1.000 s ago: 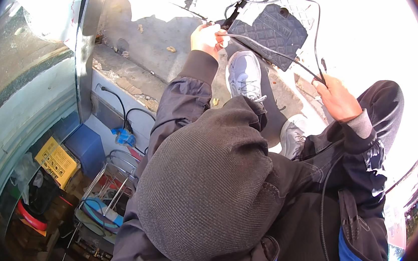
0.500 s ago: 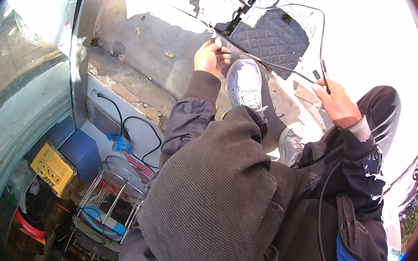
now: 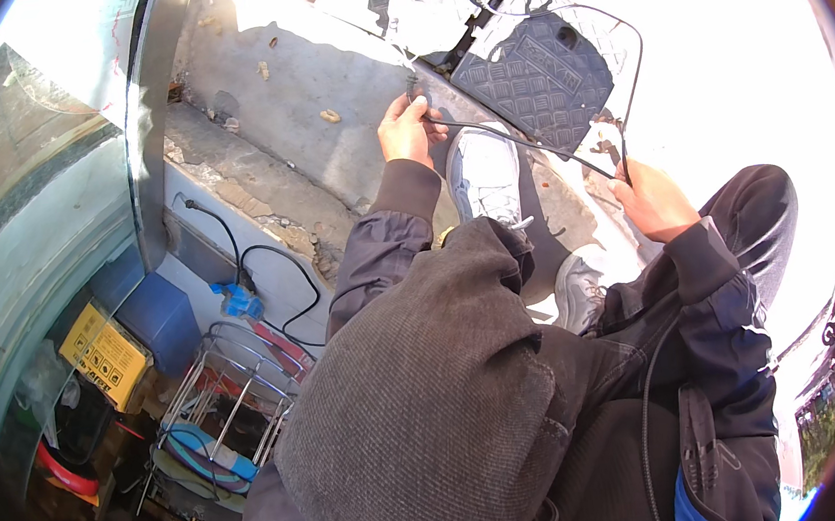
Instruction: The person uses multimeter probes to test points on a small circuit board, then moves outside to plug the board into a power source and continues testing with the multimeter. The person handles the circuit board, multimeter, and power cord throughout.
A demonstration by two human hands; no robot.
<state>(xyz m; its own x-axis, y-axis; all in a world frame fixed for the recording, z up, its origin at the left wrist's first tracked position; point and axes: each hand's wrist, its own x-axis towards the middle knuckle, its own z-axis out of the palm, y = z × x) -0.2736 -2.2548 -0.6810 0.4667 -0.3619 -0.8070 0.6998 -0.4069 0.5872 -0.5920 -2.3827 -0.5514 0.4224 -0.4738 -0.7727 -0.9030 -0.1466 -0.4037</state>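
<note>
A thin black cable (image 3: 516, 136) runs slack between my two hands, above the stone step. My left hand (image 3: 408, 136) is closed on one part of it, thumb on top, with a short dark end (image 3: 412, 85) sticking out past the fingers. My right hand (image 3: 655, 200) pinches the cable farther right, where a thicker dark piece (image 3: 623, 148) rises from the fingertips. From there a black cord (image 3: 639, 58) loops up and back toward an opened black plastic case (image 3: 551, 82) with a chequered surface. My fingers hide the exact grip points.
My grey shoes (image 3: 486, 174) rest on the step below the cable. A glass door (image 3: 42, 226) stands at left. Beside it are a wire rack (image 3: 238, 378), a blue box (image 3: 159, 320), a yellow box (image 3: 105, 356) and a plugged-in black cord (image 3: 225, 224). Strong sunlight washes out the right side.
My left hand has come slightly left and nearer to me. My right hand has moved left with the cable, which still hangs between both hands. The whole view has shifted a little.
</note>
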